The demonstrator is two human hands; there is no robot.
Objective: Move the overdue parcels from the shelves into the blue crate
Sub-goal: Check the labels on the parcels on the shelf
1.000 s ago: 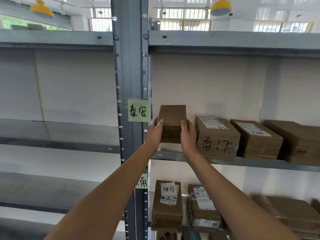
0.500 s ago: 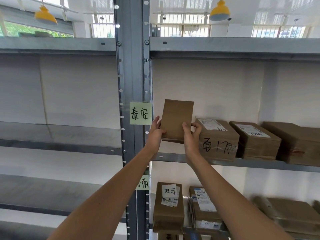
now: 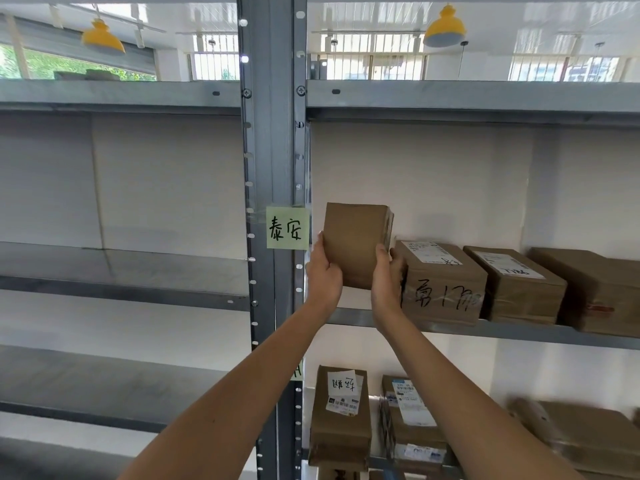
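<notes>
Head view, going from the left: the shelves (image 3: 121,292) of the left bay lie well to the left of the fingers, and a grey steel upright (image 3: 273,150) divides the two bays. Taped to that upright, just left of the left hand, is a green note (image 3: 287,228) with handwritten characters. The left hand (image 3: 323,271) grips the lower left edge of a plain brown parcel (image 3: 355,240), its thumb laid on the near face and its fingers curled behind it, out of sight. The parcel stands upright, lifted above the shelf edge (image 3: 485,332), held between both hands. The right hand (image 3: 388,275) grips the lower right edge the same way, thumb on the front, fingers wrapped round the side. Just right of the right fingers, close enough that I cannot tell whether they touch, sits a marked box (image 3: 441,284) with black handwriting on its front and a white label on top. Farther right on the same shelf come a labelled box (image 3: 516,285) and then a plain box (image 3: 595,292) at the frame edge. Below the hands, on the next shelf down, rest a tall parcel (image 3: 341,417) with white stickers and a stack of labelled parcels (image 3: 412,424) beside it.
</notes>
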